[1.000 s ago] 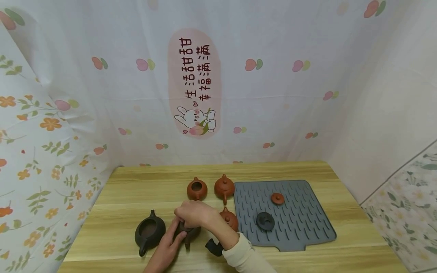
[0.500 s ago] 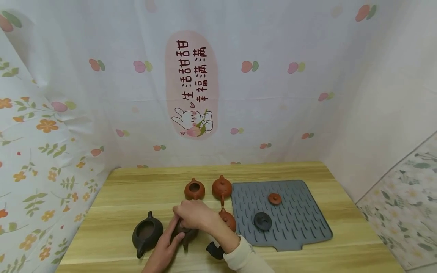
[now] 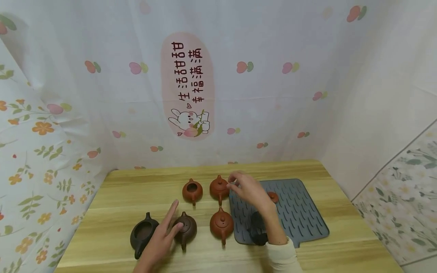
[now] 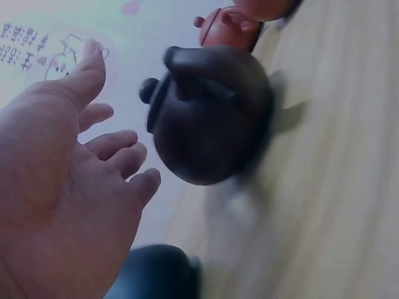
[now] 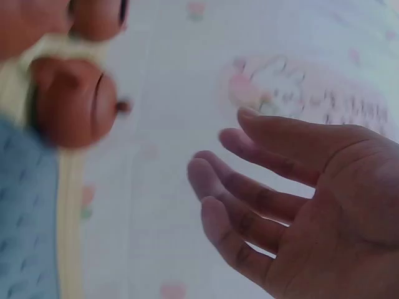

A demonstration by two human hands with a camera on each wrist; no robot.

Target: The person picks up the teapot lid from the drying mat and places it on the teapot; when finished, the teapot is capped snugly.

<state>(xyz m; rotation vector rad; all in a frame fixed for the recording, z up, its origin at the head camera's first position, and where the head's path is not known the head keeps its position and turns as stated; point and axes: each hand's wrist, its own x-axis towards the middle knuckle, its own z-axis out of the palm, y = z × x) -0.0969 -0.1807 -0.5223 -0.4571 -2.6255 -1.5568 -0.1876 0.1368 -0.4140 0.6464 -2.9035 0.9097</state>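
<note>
My left hand (image 3: 162, 237) is held with straight, spread fingers beside a dark brown teapot (image 3: 189, 236), whose lid is on. In the left wrist view a gap shows between those fingers and the teapot (image 4: 212, 137). Over the left edge of the grey mat (image 3: 307, 216), my right hand (image 3: 252, 191) hovers with loosely bent fingers and nothing in them. Nearest to it is a lidded reddish clay teapot (image 3: 216, 190); the right wrist view shows this teapot (image 5: 72, 112) apart from the fingers.
A lidless black teapot (image 3: 134, 238) stands left, partly behind my left arm. A lidless reddish teapot (image 3: 187, 196) stands at the back, and a lidded one (image 3: 220, 228) in front. On the mat lie a reddish lid (image 3: 273, 196) and a black lid (image 3: 257, 219), partly hidden by my right arm.
My right hand has left the dark brown teapot's lid and moved right, over the mat. My left hand has let go of that teapot and opened out. The head view has shifted slightly.
</note>
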